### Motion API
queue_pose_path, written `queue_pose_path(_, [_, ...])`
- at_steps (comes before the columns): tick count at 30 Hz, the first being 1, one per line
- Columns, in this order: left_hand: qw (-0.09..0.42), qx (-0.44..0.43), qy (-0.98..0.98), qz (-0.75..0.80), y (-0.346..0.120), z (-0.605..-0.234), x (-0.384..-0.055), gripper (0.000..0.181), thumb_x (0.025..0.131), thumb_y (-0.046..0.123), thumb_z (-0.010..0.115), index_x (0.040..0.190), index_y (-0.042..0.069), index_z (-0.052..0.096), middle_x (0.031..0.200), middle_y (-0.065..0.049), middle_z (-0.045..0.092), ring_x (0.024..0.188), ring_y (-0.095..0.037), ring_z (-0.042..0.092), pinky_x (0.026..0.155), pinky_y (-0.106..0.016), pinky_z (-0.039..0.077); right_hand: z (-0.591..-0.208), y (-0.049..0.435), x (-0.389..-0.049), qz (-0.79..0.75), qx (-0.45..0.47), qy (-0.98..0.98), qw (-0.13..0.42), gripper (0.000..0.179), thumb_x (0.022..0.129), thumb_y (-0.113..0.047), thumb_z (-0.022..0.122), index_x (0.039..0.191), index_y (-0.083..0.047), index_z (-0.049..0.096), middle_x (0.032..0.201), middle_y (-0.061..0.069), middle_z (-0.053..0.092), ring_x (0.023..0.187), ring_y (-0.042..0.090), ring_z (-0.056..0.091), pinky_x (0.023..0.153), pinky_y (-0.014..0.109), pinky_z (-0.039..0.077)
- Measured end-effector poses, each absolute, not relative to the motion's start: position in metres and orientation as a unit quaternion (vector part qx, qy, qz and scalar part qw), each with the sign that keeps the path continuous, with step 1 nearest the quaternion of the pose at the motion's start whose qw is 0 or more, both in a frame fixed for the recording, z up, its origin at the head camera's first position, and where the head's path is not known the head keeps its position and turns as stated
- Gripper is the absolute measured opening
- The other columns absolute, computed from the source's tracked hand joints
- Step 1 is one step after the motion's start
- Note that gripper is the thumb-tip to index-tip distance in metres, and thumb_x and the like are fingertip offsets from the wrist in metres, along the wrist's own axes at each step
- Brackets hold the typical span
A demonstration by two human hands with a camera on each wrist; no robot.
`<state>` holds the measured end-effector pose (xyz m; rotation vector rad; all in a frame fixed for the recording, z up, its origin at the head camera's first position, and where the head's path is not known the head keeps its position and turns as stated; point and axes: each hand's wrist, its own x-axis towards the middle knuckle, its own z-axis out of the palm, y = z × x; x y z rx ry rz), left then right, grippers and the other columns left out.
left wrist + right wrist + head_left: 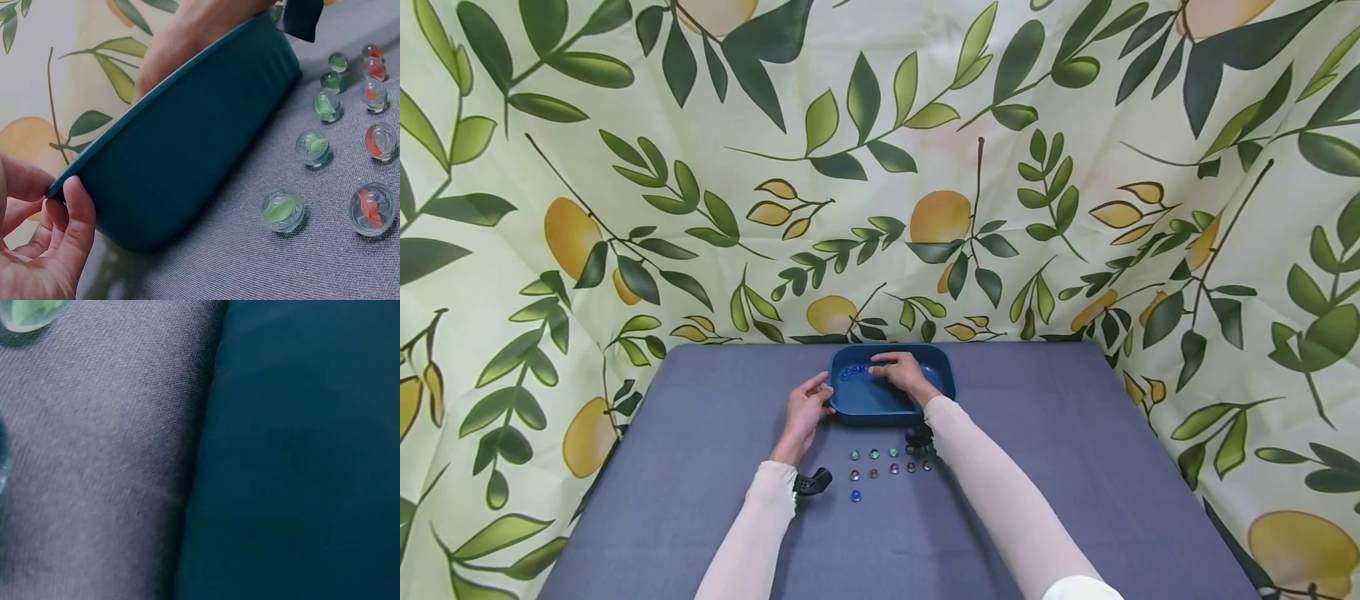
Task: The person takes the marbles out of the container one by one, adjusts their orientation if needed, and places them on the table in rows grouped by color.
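A dark blue plastic tub (880, 402) stands towards the back of the table. My left hand (806, 410) is at its left end; in the left wrist view the thumb and fingers (80, 209) pinch the rim. Inside the tub, several blue marbles (854, 369) lie by the back left. My right hand (904, 373) reaches in over the near rim, its fingertips beside those marbles and slightly apart. Only the tub's outer wall (300, 456) and cloth show in the right wrist view, so the right fingers are hidden there.
In front of the tub, several green-swirled marbles (874, 454) form a row, with a row of several red-swirled marbles (874, 473) nearer me. A single blue marble (856, 496) lies nearest. Grey cloth (715, 433) covers the table; a leaf-patterned curtain (865, 192) hangs behind.
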<state>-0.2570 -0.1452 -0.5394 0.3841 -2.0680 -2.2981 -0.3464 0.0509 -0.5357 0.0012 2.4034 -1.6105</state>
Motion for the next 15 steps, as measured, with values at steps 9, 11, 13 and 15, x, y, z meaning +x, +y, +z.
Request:
queue_pose_path(9, [0.015,0.125,-0.664,-0.737,-0.144,-0.540,-0.258,0.042,0.094,0.003,0.058,0.136,0.001,0.055,0.095,-0.002,0.053,0.076,-0.013,0.054,0.058,-0.021,0.052,-0.535,0.039,-0.349,-0.522,-0.008,0.842,0.135,0.028,0.084,-0.022,0.077,0.112,-0.017,0.076,0.125,0.009,0.066,0.093,0.021,0.058,0.076,0.028,0.047])
queue_pose_path(11, [0.014,0.125,-0.664,-0.737,-0.144,-0.540,-0.258,0.042,0.095,0.003,0.058,0.137,0.002,0.056,0.096,-0.002,0.052,0.075,-0.012,0.054,0.059,-0.021,0.053,-0.536,0.037,-0.350,-0.516,-0.007,0.846,0.132,0.027,0.083,-0.021,0.078,0.110,-0.016,0.076,0.127,0.009,0.066,0.100,0.023,0.059,0.082,0.031,0.049])
queue_pose_path(13, [0.014,0.125,-0.664,-0.737,-0.144,-0.540,-0.258,0.042,0.095,0.003,0.058,0.137,0.002,0.055,0.096,-0.002,0.052,0.075,-0.012,0.054,0.059,-0.020,0.052,-0.538,0.036,-0.351,-0.513,-0.007,0.849,0.127,0.026,0.083,-0.020,0.078,0.109,-0.015,0.077,0.128,0.010,0.066,0.107,0.025,0.059,0.090,0.034,0.050])
queue_pose_path(15, [0.015,0.125,-0.664,-0.737,-0.144,-0.539,-0.258,0.042,0.095,0.003,0.058,0.137,0.002,0.056,0.095,-0.002,0.052,0.075,-0.012,0.054,0.059,-0.020,0.052,-0.540,0.035,-0.352,-0.507,-0.007,0.854,0.122,0.026,0.083,-0.019,0.078,0.108,-0.014,0.077,0.129,0.010,0.065,0.113,0.026,0.059,0.096,0.037,0.049])
